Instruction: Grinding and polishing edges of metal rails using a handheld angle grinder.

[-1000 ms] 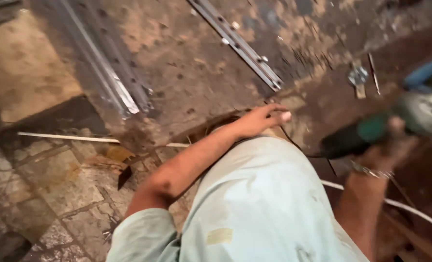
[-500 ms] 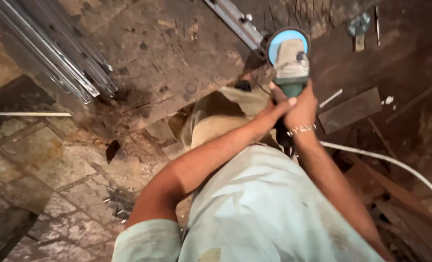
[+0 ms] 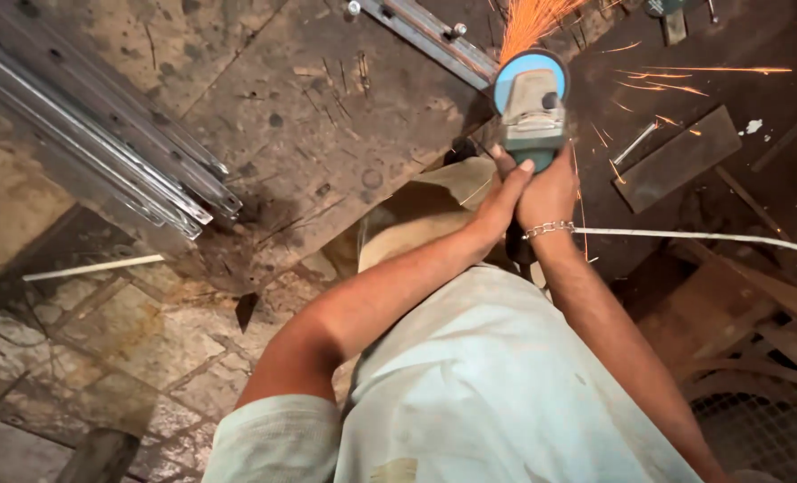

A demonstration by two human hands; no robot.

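Note:
Both my hands grip a green-grey angle grinder with a blue disc guard. My right hand, wearing a chain bracelet, wraps the body from the right. My left hand clasps it from the left, fingers reaching up the handle. The disc touches the end of a slotted metal channel lying on the worn floor plate, and orange sparks fly up and to the right. My pale shirt fills the bottom of the view.
A bundle of long slotted metal channels lies at the upper left. A white cable runs right from my wrist. A flat dark metal piece and scrap bars lie at the right. Stone tiles cover the lower left.
My left hand left the floor and joined the right on the grinder. The grinder swung from far right to the channel's end, and sparks now fly.

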